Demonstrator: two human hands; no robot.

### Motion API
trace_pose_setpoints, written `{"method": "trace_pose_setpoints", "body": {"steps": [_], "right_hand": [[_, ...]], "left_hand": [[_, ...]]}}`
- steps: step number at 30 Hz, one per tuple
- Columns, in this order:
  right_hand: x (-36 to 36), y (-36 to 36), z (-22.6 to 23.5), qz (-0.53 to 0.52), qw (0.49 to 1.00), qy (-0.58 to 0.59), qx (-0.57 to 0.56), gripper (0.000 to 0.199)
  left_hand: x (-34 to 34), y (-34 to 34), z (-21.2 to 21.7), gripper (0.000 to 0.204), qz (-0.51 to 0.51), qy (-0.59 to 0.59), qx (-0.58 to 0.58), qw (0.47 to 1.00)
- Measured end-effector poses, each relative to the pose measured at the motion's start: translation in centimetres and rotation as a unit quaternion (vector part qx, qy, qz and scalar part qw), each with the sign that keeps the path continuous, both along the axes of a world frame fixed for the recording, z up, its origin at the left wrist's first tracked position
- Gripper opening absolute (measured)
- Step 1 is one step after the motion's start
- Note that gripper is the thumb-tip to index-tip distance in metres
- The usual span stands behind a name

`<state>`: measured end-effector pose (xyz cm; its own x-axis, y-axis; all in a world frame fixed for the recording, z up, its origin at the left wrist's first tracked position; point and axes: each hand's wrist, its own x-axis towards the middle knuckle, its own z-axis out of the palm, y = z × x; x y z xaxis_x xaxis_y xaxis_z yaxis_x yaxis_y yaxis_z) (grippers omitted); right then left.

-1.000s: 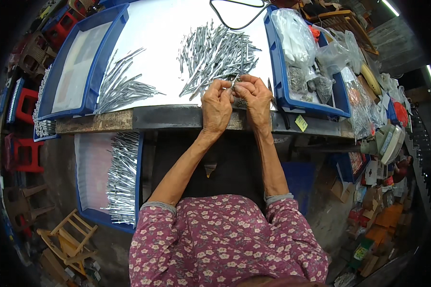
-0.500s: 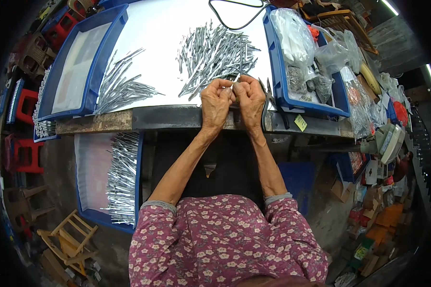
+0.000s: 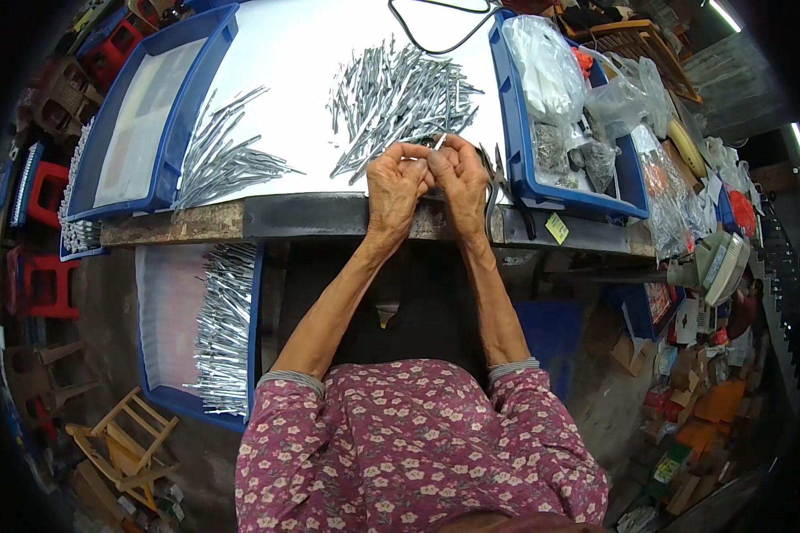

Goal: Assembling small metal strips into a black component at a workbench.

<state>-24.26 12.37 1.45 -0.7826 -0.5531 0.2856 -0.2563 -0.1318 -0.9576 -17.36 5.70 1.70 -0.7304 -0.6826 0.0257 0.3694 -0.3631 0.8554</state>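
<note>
Together, the left hand (image 3: 393, 191) and right hand (image 3: 461, 188) pinch a small shiny piece (image 3: 440, 142) with their fingers (image 3: 406, 150), silver sticks (image 3: 400, 107) at twelve o'clock, pliers (image 3: 500, 181) at three.

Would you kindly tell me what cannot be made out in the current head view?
1. Head view: the slim pale piece at the fingertips; the bare left hand and bare right hand hide most of it.
2. Head view: the thin black cable; the upper edge cuts it off.
3. Head view: the dark bagged pieces inside the blue plastic tray; too small to identify.
</note>
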Motion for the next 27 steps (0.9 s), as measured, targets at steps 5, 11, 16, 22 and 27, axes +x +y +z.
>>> {"method": "trace_pose_setpoints", "body": {"steps": [5, 11, 16, 22, 27], "right_hand": [[-0.6, 0.2, 0.0, 0.024, 0.995, -0.089, -0.022, 0.029], [0.7, -0.2, 0.2, -0.023, 0.999, 0.011, -0.025, 0.031], [0.9, -0.4, 0.3, -0.036, 0.999, -0.01, -0.006, 0.027], [0.4, -1.1, -0.6, -0.147, 0.96, 0.217, 0.101, 0.027], [-0.3, -1.7, -1.5, -0.161, 0.961, 0.214, 0.066, 0.027]], "left_hand": [[0.1, 0.0, 0.0, 0.01, -0.003, -0.009, 0.009, 1.0], [-0.1, 0.5, -0.2, 0.006, 0.018, 0.007, 0.025, 0.999], [-0.4, 0.9, -1.1, 0.008, 0.052, -0.047, -0.059, 0.996], [-0.5, 0.8, -1.6, 0.009, 0.099, -0.079, -0.149, 0.981], [-0.3, 0.5, -1.1, 0.008, 0.09, -0.083, -0.168, 0.978]]}}
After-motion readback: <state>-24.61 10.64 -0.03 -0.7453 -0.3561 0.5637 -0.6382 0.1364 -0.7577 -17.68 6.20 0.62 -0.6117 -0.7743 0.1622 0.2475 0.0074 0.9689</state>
